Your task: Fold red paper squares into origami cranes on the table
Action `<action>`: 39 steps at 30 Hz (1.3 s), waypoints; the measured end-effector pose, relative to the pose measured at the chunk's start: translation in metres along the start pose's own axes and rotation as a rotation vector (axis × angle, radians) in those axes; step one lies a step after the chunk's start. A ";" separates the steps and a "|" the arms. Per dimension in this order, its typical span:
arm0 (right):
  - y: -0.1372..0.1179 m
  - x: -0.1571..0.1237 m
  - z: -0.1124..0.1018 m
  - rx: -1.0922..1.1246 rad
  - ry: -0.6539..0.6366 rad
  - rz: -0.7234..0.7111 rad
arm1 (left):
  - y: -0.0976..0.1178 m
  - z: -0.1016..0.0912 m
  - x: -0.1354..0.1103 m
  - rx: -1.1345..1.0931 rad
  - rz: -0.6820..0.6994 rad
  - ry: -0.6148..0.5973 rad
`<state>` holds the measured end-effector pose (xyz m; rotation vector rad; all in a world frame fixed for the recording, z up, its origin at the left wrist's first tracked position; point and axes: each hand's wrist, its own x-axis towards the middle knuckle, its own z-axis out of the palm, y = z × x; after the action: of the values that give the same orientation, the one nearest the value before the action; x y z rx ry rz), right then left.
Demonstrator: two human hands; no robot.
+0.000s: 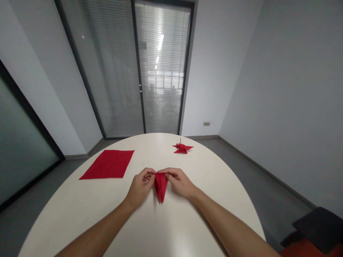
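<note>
I see left hand point(141, 186) and right hand point(180, 181) both pinching the top of the folded red paper point(161, 187), lower centre of frame, split tip down. Main risk, I'd judge: uneven pull between grips skewing creases or tearing a layer. Flat red sheet point(108, 165) left, spiky red figure point(182, 147) right of centre, both on counter point(211, 171).

my folded piece point(161, 187): matt paper, creased
flat sheet point(107, 165): matt paper
tabletop point(214, 171): smooth, glossy
door panel point(164, 107): glass
</note>
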<state>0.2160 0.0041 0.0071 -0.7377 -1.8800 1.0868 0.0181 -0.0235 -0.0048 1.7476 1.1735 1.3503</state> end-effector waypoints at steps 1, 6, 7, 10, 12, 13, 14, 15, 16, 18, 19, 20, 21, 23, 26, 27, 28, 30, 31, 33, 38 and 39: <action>0.001 0.000 0.000 -0.010 -0.002 0.004 | -0.001 0.000 0.000 -0.003 0.001 0.000; 0.003 0.002 0.001 -0.004 0.004 0.007 | 0.000 0.000 0.000 -0.004 0.001 -0.006; 0.003 0.002 0.002 0.003 0.006 0.006 | 0.000 0.000 -0.001 -0.001 -0.002 -0.011; 0.004 0.002 0.005 -0.015 0.015 0.018 | 0.002 0.000 -0.002 0.030 -0.003 -0.021; 0.005 0.001 0.005 -0.048 0.035 0.028 | 0.004 0.000 -0.002 0.052 0.000 -0.010; 0.006 0.001 0.005 -0.062 0.045 0.030 | 0.004 0.000 -0.002 0.061 0.000 -0.001; 0.006 0.001 0.005 -0.070 0.056 0.031 | 0.004 0.000 -0.002 0.070 -0.003 0.005; 0.006 0.001 0.005 -0.073 0.065 0.029 | 0.005 0.000 -0.002 0.082 -0.003 0.011; 0.005 0.001 0.005 -0.073 0.073 0.024 | 0.005 0.000 -0.002 0.099 0.002 0.017; 0.002 0.001 0.004 -0.077 0.090 0.014 | 0.005 0.000 -0.002 0.145 0.030 0.038; -0.001 0.001 0.003 -0.087 0.099 0.005 | 0.005 -0.001 -0.002 0.167 0.050 0.060; -0.004 0.001 0.002 -0.104 0.114 -0.007 | 0.005 -0.002 -0.003 0.190 0.077 0.087; -0.008 0.001 0.002 -0.131 0.128 -0.026 | 0.005 -0.003 -0.003 0.213 0.110 0.116; -0.014 0.000 0.001 -0.194 0.161 -0.095 | 0.006 -0.005 -0.005 0.259 0.202 0.148; -0.019 -0.001 -0.001 -0.267 0.162 -0.243 | 0.007 -0.007 -0.006 0.296 0.384 0.142; -0.019 -0.001 -0.001 -0.285 0.151 -0.288 | 0.007 -0.008 -0.005 0.302 0.433 0.137; -0.017 -0.001 -0.002 -0.304 0.141 -0.323 | 0.007 -0.009 -0.005 0.312 0.470 0.131; -0.013 -0.001 -0.004 -0.356 0.122 -0.358 | 0.007 -0.010 -0.003 0.357 0.506 0.105; -0.010 -0.001 -0.005 -0.394 0.109 -0.363 | 0.006 -0.010 -0.002 0.390 0.510 0.077; -0.005 -0.001 -0.008 -0.485 0.069 -0.360 | 0.005 -0.011 -0.001 0.468 0.509 -0.007; 0.001 -0.001 -0.012 -0.712 -0.101 -0.317 | 0.002 -0.011 0.000 0.638 0.467 -0.200; 0.001 -0.001 -0.012 -0.733 -0.127 -0.311 | 0.002 -0.010 -0.001 0.650 0.458 -0.219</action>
<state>0.2268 0.0085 0.0092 -0.7361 -2.4269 0.2310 0.0086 -0.0253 -0.0003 2.6828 1.2119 1.0240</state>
